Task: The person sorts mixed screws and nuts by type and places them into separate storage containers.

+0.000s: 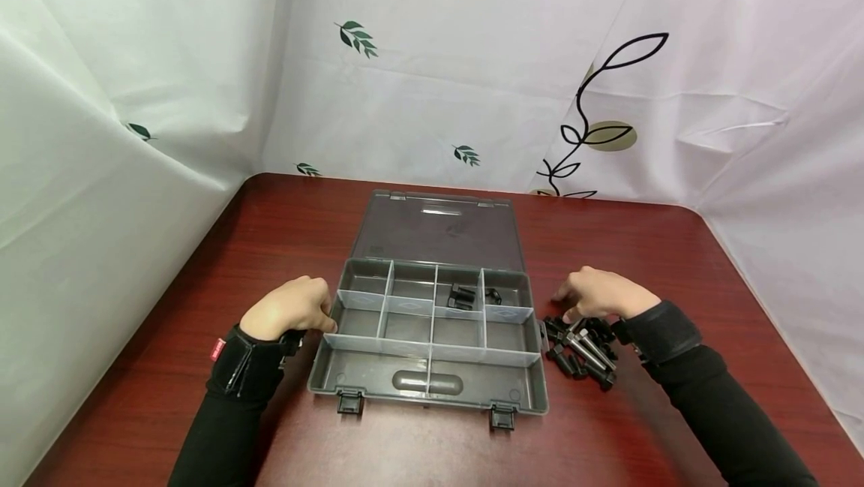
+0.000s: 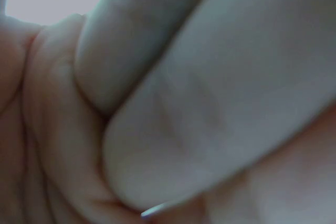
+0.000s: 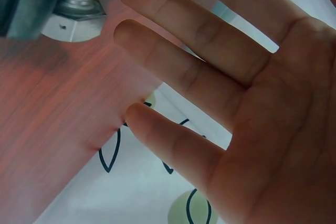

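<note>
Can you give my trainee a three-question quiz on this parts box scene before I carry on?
1. True or false: the lid of the organizer box is shut.
2. Where does the pile of bolts lie? A) in the long front compartment B) on the table to the right of the box C) on the lid
3. Fill in: the left hand rests at the box's ____ edge, while the right hand, fingers straight, is over the bolts.

Key
1. False: the lid lies open behind the box.
2. B
3. left
</note>
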Tool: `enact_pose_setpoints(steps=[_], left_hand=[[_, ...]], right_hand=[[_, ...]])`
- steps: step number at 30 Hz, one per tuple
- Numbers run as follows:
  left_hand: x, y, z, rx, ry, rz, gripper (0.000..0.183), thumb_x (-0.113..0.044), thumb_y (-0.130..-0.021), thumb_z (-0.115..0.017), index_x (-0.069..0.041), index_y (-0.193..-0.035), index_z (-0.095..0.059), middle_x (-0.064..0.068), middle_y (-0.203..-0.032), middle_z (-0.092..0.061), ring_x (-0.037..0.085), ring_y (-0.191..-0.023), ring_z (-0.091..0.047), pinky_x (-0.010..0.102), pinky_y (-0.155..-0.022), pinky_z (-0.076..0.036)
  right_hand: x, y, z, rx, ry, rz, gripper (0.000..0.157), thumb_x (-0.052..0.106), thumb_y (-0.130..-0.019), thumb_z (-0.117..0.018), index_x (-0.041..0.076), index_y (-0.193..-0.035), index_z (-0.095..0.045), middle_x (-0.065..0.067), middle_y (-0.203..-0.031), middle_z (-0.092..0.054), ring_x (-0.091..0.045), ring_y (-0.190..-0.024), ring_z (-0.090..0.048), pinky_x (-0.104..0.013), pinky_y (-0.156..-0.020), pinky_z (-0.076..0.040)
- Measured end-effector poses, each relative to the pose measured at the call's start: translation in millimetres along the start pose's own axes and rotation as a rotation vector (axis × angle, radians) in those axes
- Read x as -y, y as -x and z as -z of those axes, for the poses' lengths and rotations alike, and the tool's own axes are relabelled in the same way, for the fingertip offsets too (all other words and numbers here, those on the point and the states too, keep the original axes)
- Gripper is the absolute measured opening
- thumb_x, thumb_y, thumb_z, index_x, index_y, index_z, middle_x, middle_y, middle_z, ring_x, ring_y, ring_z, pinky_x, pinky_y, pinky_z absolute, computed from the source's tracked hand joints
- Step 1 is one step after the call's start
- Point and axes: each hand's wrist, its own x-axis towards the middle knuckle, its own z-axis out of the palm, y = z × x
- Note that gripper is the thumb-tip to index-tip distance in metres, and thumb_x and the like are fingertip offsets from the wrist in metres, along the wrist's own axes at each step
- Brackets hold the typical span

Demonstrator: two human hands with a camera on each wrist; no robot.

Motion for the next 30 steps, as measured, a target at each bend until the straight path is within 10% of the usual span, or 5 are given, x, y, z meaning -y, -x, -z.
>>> enact_pose_setpoints(steps=[23, 30], left_hand=[[0.6, -0.5, -0.7, -0.004, 0.001, -0.009, 0.034, -0.022, -0.068, -0.073, -0.018, -0.048, -0.046, -0.011, -0.049, -0.034, 0.01, -0.05, -0.035, 0.026, -0.049, -0.029], [1.2, -0.3, -0.7, -0.004, -0.005, -0.011, 0.033, -0.022, -0.068, -0.073, -0.017, -0.049, -0.046, -0.01, -0.05, -0.036, 0.011, -0.05, -0.037, 0.026, -0.049, -0.03]], right_hand=[[-0.1, 0.4, -8.3, 0.008, 0.023, -0.008, 0.027, 0.019, -0.075, -0.073, 0.01, -0.1, -0.069, 0.001, -0.085, -0.062, -0.01, -0.071, -0.056, -0.031, -0.062, -0.046], [3.0, -0.1, -8.5, 0.026, -0.028, -0.053, 0.029, 0.02, -0.076, -0.073, 0.009, -0.103, -0.067, -0.003, -0.086, -0.059, -0.017, -0.04, -0.048, -0.031, -0.044, -0.042]])
